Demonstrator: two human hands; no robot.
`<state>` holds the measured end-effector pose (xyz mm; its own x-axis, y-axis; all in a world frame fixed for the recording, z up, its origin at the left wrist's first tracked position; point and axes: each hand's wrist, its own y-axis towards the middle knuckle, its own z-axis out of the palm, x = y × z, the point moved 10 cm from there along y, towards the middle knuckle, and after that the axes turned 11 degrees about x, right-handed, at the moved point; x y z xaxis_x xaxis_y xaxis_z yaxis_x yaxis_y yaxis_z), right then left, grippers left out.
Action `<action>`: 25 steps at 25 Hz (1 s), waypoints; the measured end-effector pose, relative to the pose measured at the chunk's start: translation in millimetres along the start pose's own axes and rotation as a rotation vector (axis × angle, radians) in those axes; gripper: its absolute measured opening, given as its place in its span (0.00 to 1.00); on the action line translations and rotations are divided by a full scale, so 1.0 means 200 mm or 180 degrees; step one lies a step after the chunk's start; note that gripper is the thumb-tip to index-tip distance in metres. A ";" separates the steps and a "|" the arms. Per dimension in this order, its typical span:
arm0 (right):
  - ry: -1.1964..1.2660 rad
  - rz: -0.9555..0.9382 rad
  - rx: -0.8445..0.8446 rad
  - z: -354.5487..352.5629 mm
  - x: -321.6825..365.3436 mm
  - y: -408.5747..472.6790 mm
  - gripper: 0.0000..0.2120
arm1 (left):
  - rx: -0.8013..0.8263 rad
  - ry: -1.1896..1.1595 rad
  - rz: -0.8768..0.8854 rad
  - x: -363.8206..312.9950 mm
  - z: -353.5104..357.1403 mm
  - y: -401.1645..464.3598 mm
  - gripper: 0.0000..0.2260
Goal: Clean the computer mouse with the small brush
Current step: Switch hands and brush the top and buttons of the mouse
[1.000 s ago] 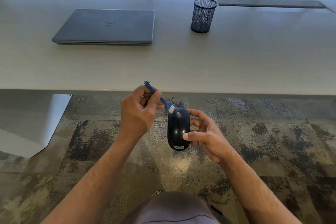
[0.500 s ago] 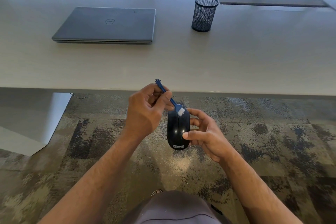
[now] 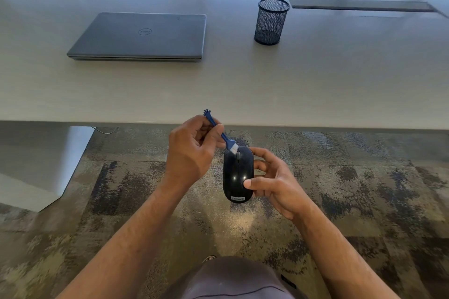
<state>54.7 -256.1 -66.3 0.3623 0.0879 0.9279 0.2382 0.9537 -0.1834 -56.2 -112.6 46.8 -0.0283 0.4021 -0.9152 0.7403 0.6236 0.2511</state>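
Observation:
A black computer mouse (image 3: 237, 175) with a white label at its near end is held in the air below the table's front edge. My right hand (image 3: 272, 182) grips it from the right, thumb on its top and fingers curled behind. My left hand (image 3: 192, 150) pinches the handle of a small blue brush (image 3: 224, 137). The brush's white bristles touch the mouse's far left end, beside the scroll wheel. Its blue, hand-shaped tail sticks up past my fingers.
A pale table (image 3: 315, 85) spans the upper view, bearing a shut grey laptop (image 3: 143, 36) at left and a black mesh pen cup (image 3: 271, 21) at right. A dark cable slot (image 3: 362, 5) lies far right. Patterned carpet (image 3: 364, 189) lies below; my lap is at the bottom.
The brush tip has swept back to the left across the mouse's far end, after moving right half a second ago. My right hand and the mouse have stayed in place.

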 end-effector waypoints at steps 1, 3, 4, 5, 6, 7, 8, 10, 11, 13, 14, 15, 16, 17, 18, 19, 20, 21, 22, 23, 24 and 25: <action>-0.0001 0.0001 -0.0006 -0.01 0.00 0.00 0.34 | -0.0027 0.0074 -0.0036 0.01 -0.02 0.00 0.01; -0.0004 0.0010 -0.0016 -0.01 0.01 0.00 0.35 | -0.0032 0.0152 -0.0056 0.02 -0.04 0.00 0.01; -0.0006 0.0016 -0.0021 -0.01 0.01 0.00 0.35 | -0.0043 0.0128 -0.0037 0.02 -0.04 0.00 0.01; -0.0009 0.0024 -0.0023 0.00 0.01 0.00 0.35 | -0.0065 0.0078 0.0007 0.01 -0.05 0.00 0.01; -0.0016 0.0031 -0.0019 0.00 0.00 0.01 0.35 | -0.0099 0.0038 0.0066 -0.01 -0.05 0.00 0.02; -0.0030 0.0034 -0.0008 0.01 0.00 0.01 0.35 | -0.0121 -0.0025 0.0115 -0.02 -0.04 0.00 0.02; -0.0045 0.0035 0.0003 0.02 0.00 0.02 0.35 | -0.0107 -0.0090 0.0139 -0.03 -0.03 0.00 0.02; -0.0066 0.0034 0.0001 0.02 0.00 0.02 0.35 | 0.0041 -0.0170 0.0126 -0.03 0.02 -0.01 0.03; -0.0065 0.0036 -0.0005 0.02 0.00 0.02 0.35 | 0.0105 -0.0142 0.0098 -0.02 0.04 -0.02 0.06; -0.0059 0.0040 -0.0005 0.01 0.00 0.02 0.36 | 0.0043 0.0019 0.0026 0.00 0.03 -0.02 0.06; -0.0065 0.0031 0.0004 0.01 0.00 0.02 0.36 | -0.0038 0.0101 0.0021 0.01 0.00 -0.01 0.05; -0.0072 0.0019 0.0018 0.01 0.00 0.01 0.35 | -0.0112 0.0135 0.0035 0.01 -0.02 0.00 0.03; -0.0069 0.0010 0.0037 0.01 0.00 0.01 0.35 | -0.0123 0.0101 0.0071 0.00 -0.04 0.00 0.02; -0.0065 0.0009 0.0052 0.02 0.00 0.02 0.34 | -0.0028 0.0013 0.0142 -0.01 -0.03 0.01 0.01; -0.0063 0.0013 0.0055 0.02 0.00 0.02 0.34 | 0.0179 -0.0113 0.0224 -0.03 0.01 0.01 0.02; -0.0053 0.0021 0.0047 0.02 0.00 0.02 0.35 | 0.0434 -0.0218 0.0284 -0.05 0.07 0.01 0.02; -0.0029 0.0036 0.0034 0.03 0.00 0.02 0.35 | 0.0652 -0.0238 0.0299 -0.05 0.12 0.01 0.03; -0.0004 0.0058 0.0029 0.03 -0.01 0.03 0.35 | 0.0762 -0.0158 0.0270 -0.05 0.15 0.01 0.04; 0.0005 0.0071 0.0041 0.04 -0.01 0.03 0.35 | 0.0755 -0.0047 0.0222 -0.04 0.16 0.01 0.04; -0.0008 0.0070 0.0056 0.04 -0.01 0.03 0.34 | 0.0675 0.0031 0.0169 -0.02 0.14 0.02 0.03; -0.0030 0.0063 0.0066 0.04 -0.01 0.02 0.34 | 0.0561 0.0089 0.0123 -0.01 0.12 0.04 0.02; -0.0049 0.0057 0.0064 0.04 -0.01 0.02 0.33 | 0.0430 0.0167 0.0096 0.00 0.08 0.05 0.01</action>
<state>47.6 -250.3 -66.0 0.3524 0.1092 0.9295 0.2136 0.9576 -0.1935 -37.9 -118.1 44.6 -0.0370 0.4560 -0.8892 0.8249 0.5163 0.2304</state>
